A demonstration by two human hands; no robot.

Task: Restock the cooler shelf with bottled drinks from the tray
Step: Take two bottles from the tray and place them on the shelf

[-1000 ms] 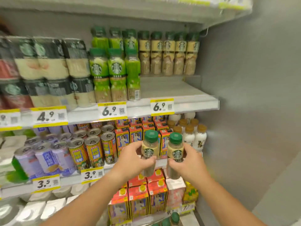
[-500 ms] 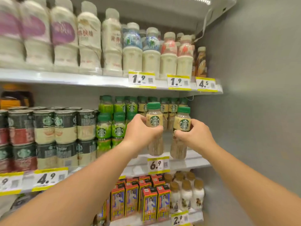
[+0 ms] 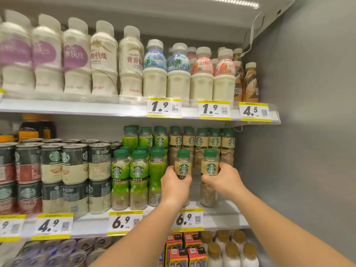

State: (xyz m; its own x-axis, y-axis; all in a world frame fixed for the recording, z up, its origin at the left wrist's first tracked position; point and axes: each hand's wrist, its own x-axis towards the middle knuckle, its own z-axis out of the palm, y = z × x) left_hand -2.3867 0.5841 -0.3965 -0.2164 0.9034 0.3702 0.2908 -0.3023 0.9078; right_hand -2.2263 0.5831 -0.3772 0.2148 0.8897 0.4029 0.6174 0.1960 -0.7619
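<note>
Since half a second ago, the two bottles have been carried lower and further in, so that they are now seen over the middle shelf (image 3: 221,218), close in front of the row of same-looking bottles (image 3: 202,141) at the back. The left bottle (image 3: 183,166) is wrapped by the fingers of the left hand (image 3: 176,187), and the right bottle (image 3: 209,166) is wrapped by the fingers of the right hand (image 3: 224,179); both hands are closed tight around the bottle middles. Both bottles are held upright, with green caps on top and tan labels facing out. The right bottle's bottom is seen down at the middle shelf, but whether it is touching cannot be told; the left bottle's bottom is hidden by the hand. Just left of the left bottle on the middle shelf, green-label bottles (image 3: 138,176) are lined up, and further left, stacked cans (image 3: 75,176) are seen. A yellow price tag (image 3: 188,219) is stuck on the front edge of the middle shelf, under the held bottles. Above the middle shelf, white milk bottles (image 3: 154,74) are standing on the top shelf (image 3: 77,108). Below the middle shelf, small cartons (image 3: 185,247) and brown-cap bottles (image 3: 231,249) are kept.
</note>
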